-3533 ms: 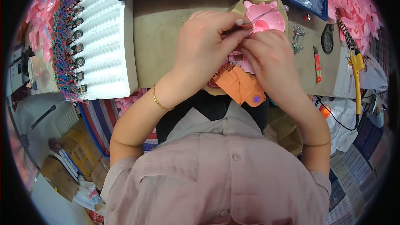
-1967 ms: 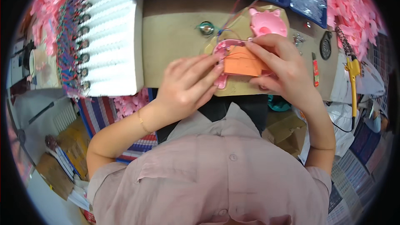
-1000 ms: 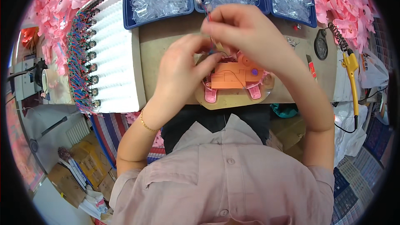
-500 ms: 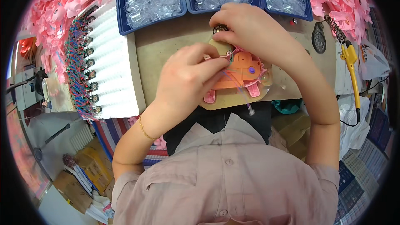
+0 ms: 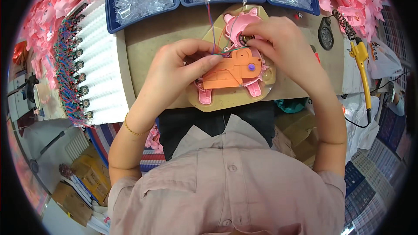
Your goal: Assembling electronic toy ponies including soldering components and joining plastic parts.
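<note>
A pink animal-shaped toy shell point(image 5: 235, 28) lies open on a tan holder point(image 5: 204, 106), its head half toward the far side. An orange gear housing point(image 5: 226, 72) with a purple knob sits in the body part, above two pink legs. My right hand point(image 5: 281, 39) is closed, its thumb and fingers pinching a small round dark part point(image 5: 245, 39) at the lower edge of the head half. My left hand point(image 5: 185, 61) is closed by the housing's upper left corner, thumb and forefinger on thin coloured wires point(image 5: 212, 30); the fingertips partly hide them.
Blue bins point(image 5: 174, 6) of clear plastic parts line the far side. On the left stands a white foam tray point(image 5: 104, 61) with round wired parts. A yellow-handled soldering iron point(image 5: 361, 61) hangs at right. Pink parts point(image 5: 355, 0) are heaped in both far corners.
My right hand has brought the round part nearer, down to the pink head half, which now shows. My left hand has moved slightly left and the wires now spread across the shell.
</note>
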{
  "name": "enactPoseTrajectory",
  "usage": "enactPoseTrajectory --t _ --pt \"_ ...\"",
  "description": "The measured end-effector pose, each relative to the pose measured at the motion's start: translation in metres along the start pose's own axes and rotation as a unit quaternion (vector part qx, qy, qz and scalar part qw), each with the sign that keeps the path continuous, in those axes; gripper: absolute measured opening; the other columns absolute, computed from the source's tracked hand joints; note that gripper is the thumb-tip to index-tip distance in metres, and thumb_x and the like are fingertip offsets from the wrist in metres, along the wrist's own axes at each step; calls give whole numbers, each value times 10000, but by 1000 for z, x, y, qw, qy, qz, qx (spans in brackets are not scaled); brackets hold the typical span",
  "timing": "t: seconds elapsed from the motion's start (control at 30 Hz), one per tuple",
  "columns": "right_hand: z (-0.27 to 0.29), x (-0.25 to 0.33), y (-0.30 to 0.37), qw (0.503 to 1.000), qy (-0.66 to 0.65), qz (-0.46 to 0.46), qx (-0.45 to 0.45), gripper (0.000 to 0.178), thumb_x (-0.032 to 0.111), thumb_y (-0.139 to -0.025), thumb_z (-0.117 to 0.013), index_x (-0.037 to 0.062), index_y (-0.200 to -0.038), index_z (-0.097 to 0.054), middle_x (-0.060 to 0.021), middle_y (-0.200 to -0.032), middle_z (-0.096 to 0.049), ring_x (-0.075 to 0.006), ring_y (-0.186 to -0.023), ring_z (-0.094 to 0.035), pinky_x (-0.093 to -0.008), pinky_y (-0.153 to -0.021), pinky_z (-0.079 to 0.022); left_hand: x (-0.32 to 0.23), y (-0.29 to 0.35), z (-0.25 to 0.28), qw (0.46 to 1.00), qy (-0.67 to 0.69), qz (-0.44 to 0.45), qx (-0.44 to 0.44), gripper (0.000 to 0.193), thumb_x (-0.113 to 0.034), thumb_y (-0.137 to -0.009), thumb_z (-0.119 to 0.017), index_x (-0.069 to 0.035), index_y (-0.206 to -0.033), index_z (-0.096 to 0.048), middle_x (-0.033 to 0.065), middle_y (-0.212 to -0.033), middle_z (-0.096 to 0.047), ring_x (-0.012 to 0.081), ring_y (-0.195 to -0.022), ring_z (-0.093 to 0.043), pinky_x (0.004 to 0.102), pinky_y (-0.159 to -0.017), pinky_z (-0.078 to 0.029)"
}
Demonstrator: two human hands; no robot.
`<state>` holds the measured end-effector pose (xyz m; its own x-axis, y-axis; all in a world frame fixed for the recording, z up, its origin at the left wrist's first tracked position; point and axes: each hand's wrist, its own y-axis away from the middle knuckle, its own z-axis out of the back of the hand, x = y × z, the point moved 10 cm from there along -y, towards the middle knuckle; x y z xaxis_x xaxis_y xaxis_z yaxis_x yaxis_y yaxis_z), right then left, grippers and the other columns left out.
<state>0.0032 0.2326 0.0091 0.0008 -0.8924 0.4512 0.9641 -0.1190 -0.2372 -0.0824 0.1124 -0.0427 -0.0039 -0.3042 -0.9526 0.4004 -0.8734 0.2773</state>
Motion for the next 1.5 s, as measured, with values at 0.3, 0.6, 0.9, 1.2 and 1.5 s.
enactPoseTrajectory --t 0.3,0.6,0.9,1.2,1.5 --pt "-11 -10 -12 992 -66 -66 85 136 69 -780 -646 6 -885 -587 -126 -812 -576 -300 -736 -579 -376 -667 -470 4 -1 -3 1000 25 16 9 225 -139 -867 -669 48 -993 -664 39 -822 -664 60 -713 -577 218 -634 -477" --pt "2 25 -8 998 9 0 66 132 85 -757 -667 31 -861 -607 -119 -781 -589 -305 -770 -571 -380 -706 -461 6 -2 0 997 72 39 13 202 -124 -872 -659 48 -979 -659 27 -819 -661 56 -732 -583 206 -650 -478" --pt "2 57 40 988 -145 6 -49 197 29 -717 -718 46 -896 -637 -66 -903 -591 -223 -822 -579 -329 -742 -461 -59 51 -20 847 -372 -337 -174 235 -100 -700 -685 -78 -934 -683 53 -862 -665 227 -759 -629 336 -658 -485" --pt "24 29 58 912 -380 -144 -60 141 -18 -761 -698 -12 -898 -669 -64 -777 -635 -112 -666 -581 -241 -588 -466 -52 73 -41 795 -455 -336 -219 295 -207 -739 -712 -131 -1021 -671 -20 -989 -655 164 -936 -580 331 -854 -376" --pt "23 0 99 873 -338 -346 -69 105 15 -863 -602 -42 -942 -639 -74 -782 -643 -112 -659 -621 -207 -599 -497 -67 66 -50 788 -384 -435 -204 263 -138 -713 -746 -102 -969 -696 11 -1034 -660 202 -939 -608 341 -756 -455"
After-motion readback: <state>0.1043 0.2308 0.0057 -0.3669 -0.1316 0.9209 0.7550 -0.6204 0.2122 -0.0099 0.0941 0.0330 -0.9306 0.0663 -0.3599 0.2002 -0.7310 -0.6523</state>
